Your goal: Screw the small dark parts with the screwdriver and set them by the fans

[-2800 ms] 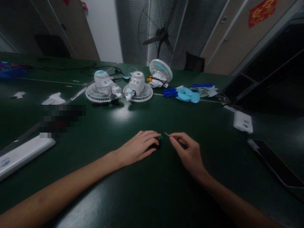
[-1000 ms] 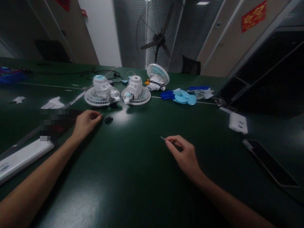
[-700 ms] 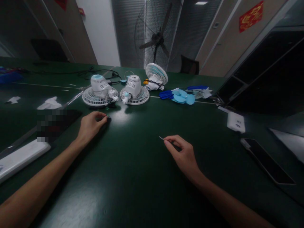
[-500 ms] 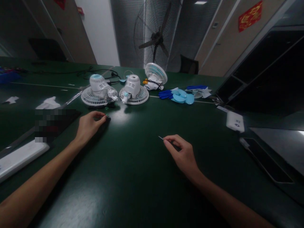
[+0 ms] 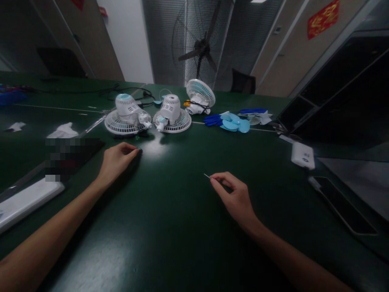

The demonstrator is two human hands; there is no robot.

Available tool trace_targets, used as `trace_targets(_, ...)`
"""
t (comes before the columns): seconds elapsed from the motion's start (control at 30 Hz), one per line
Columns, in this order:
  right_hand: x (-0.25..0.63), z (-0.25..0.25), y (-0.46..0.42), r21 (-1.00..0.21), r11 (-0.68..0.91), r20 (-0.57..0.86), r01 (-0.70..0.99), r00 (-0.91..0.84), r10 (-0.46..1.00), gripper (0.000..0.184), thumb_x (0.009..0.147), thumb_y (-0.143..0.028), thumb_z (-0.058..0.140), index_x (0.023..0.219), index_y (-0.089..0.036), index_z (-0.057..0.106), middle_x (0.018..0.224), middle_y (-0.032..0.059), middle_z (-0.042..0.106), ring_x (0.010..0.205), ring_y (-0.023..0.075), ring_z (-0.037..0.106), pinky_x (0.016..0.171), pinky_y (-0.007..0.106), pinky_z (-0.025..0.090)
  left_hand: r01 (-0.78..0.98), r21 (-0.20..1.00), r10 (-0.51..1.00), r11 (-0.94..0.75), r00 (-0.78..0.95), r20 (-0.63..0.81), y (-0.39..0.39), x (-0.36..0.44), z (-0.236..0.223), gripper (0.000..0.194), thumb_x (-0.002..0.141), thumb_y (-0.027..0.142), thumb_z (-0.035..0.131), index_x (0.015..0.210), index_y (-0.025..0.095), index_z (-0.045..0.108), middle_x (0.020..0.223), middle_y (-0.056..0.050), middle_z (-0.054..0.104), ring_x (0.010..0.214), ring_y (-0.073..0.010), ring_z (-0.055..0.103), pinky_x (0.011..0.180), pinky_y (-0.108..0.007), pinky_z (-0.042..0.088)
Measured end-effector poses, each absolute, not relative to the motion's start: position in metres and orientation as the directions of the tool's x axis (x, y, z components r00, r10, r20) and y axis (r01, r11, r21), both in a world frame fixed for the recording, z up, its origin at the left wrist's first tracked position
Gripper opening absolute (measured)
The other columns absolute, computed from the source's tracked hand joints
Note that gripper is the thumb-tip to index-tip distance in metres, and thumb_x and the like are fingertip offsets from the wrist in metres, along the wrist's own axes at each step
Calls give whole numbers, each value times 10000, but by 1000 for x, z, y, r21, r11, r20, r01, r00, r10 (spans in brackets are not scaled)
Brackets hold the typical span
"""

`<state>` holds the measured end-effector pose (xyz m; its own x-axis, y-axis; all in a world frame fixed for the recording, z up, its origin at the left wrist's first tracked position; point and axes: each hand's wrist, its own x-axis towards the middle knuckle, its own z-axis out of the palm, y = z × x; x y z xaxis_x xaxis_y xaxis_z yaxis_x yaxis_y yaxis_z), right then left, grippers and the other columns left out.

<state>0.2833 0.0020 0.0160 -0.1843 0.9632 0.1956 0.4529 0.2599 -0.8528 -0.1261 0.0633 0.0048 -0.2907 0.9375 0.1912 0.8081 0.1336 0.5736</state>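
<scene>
My left hand (image 5: 117, 160) rests on the dark green table (image 5: 170, 227), its fingers pinched round a small dark part (image 5: 139, 151) whose tip shows past my fingertips. It lies just in front of two white fans (image 5: 127, 115) lying face down. My right hand (image 5: 234, 196) sits near the middle of the table, fingers closed on a thin metal tool (image 5: 207, 176) whose tip points up and left.
A third small fan (image 5: 199, 95) stands behind the two. Blue blades and gloves (image 5: 234, 121) lie to their right. A white device (image 5: 302, 155) and a dark flat phone (image 5: 340, 207) lie at right. A long white bar (image 5: 28, 200) lies at left. Cables run along the back.
My left hand went from beside my right hand out to the left front of the fans and closed on the small dark part. My right hand has hardly moved.
</scene>
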Motion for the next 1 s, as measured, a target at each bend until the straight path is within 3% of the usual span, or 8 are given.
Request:
trace_targets(0.47, 285, 14, 3, -839, 269, 197, 474, -198, 960, 214, 992, -383, 625, 1042, -222, 757, 1060, 101, 744, 979, 278, 713, 817, 443, 599, 715, 683, 925, 153, -346, 155, 71, -133, -6, 428, 803, 610, 707, 968, 221, 777, 947, -59, 805, 902, -278, 738, 697, -311, 513)
trace_targets(0.6, 284, 15, 3, -836, 279, 200, 473, -210, 957, 217, 996, -382, 618, 1050, -224, 757, 1067, 104, 747, 975, 279, 714, 825, 448, 600, 838, 545, 948, 0, -174, 267, 66, -129, -2, 392, 917, 559, 612, 1019, 213, 765, 1016, -88, 788, 940, -277, 726, 800, -344, 542)
trace_targets(0.77, 284, 16, 3, -825, 292, 208, 484, -220, 953, 214, 995, -372, 615, 1041, -220, 758, 1064, 105, 749, 983, 281, 716, 849, 463, 596, 977, 163, 956, -140, 91, 277, 62, -117, 6, 381, 1028, 433, 446, 1052, 191, 739, 1111, -150, 733, 1043, -322, 677, 912, -418, 527)
trace_targets(0.83, 284, 16, 3, -821, 293, 211, 490, -217, 953, 211, 991, -371, 618, 1035, -218, 757, 1059, 104, 749, 984, 283, 715, 846, 464, 595, 984, 66, 957, -168, 147, 248, 61, -113, 6, 400, 1044, 405, 407, 1085, 177, 734, 1133, -175, 719, 1078, -347, 654, 932, -445, 521)
trace_targets(0.9, 284, 15, 2, -821, 295, 213, 489, -218, 953, 215, 990, -371, 615, 1030, -215, 757, 1055, 104, 747, 983, 283, 713, 845, 467, 595, 983, 44, 957, -179, 164, 238, 62, -111, 4, 400, 1042, 387, 408, 1101, 165, 736, 1150, -193, 713, 1116, -366, 634, 946, -459, 516)
trace_targets(1.0, 284, 15, 2, -822, 298, 216, 485, -218, 952, 210, 990, -368, 617, 1031, -215, 756, 1053, 101, 746, 984, 281, 712, 850, 465, 594, 977, 143, 955, -161, 117, 273, 64, -113, 1, 376, 1016, 405, 466, 1079, 175, 757, 1153, -192, 718, 1128, -377, 637, 953, -462, 515)
